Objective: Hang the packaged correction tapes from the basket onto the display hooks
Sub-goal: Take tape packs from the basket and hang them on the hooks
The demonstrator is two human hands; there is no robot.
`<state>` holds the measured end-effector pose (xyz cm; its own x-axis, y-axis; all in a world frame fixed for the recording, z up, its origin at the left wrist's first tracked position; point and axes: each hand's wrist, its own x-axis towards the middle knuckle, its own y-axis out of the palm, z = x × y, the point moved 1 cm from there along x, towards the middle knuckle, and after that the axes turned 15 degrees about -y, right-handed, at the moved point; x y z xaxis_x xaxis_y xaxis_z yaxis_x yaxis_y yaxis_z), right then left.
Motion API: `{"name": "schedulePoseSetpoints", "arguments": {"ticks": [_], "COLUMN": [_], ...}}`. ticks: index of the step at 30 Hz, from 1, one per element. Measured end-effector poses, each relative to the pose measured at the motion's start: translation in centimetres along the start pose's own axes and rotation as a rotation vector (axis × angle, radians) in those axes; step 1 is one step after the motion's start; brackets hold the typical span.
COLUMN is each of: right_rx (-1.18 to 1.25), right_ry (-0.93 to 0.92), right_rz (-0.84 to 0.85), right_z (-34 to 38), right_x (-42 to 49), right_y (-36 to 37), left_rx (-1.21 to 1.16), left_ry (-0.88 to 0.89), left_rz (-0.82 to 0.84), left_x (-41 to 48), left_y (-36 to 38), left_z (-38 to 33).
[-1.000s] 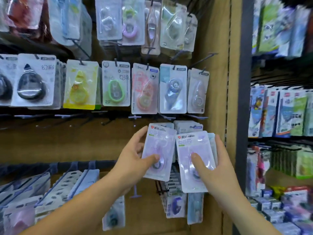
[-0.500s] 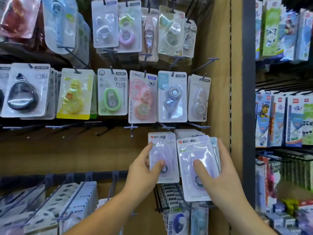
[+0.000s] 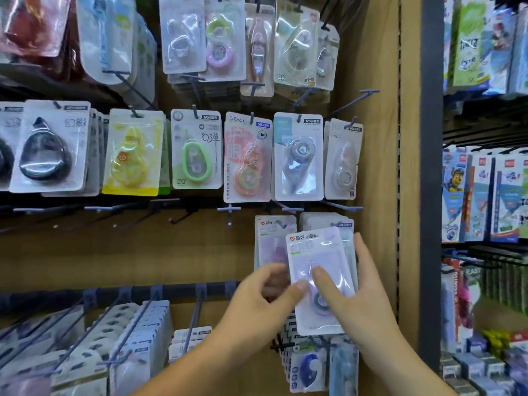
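Pegboard hooks now carry 1 lilac pack that the left hand held 1 second ago, its curled fingers' hold unclear; the right hand pinches the next pack just beside it.

The lilac pack is showing a red heart logo. Above it an orange-pink pack is hanging, and up-left of it a green-ringed white pack and a yellow pack are hanging.

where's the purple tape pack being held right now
Head view, lower right of centre: the purple pack is gripped in the right hand, overlapping the matching pack on its left, near the wooden side panel.
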<state>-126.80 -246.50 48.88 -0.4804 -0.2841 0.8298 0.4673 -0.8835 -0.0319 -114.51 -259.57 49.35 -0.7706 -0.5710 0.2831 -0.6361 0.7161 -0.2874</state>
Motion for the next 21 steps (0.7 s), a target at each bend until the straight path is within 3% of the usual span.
{"name": "schedulePoseSetpoints", "arguments": {"ticks": [2,9,14,17,21], "right_rx": [0.024,0.187,0.129,0.072,0.024], "right_ry": [0.015,0.076,0.132,0.086,0.003], "right_rz": [0.002,-0.022,-0.116,-0.214,-0.231], "right_z": [-0.2,0.3,-0.5,-0.4,0.3], "right_x": [-0.2,-0.6,-1.1,-1.1,-0.7], "right_y": [0.8,1.3,0.9,0.2,-0.4], "left_rx": [-0.044,-0.270,-0.417,-0.307,-0.200], "left_ry": [-0.027,-0.151,-0.202,-0.149,-0.043], "left_rz": [0.067,0.071,0.091,-0.010,-0.025], "left_x": [-0.7,-0.3,0.2,1.2,2.1], "left_y": [0.6,-0.7,-2.4,-3.1,-2.8], "left_z": [0.1,0.4,0.9,1.1,0.1]}}
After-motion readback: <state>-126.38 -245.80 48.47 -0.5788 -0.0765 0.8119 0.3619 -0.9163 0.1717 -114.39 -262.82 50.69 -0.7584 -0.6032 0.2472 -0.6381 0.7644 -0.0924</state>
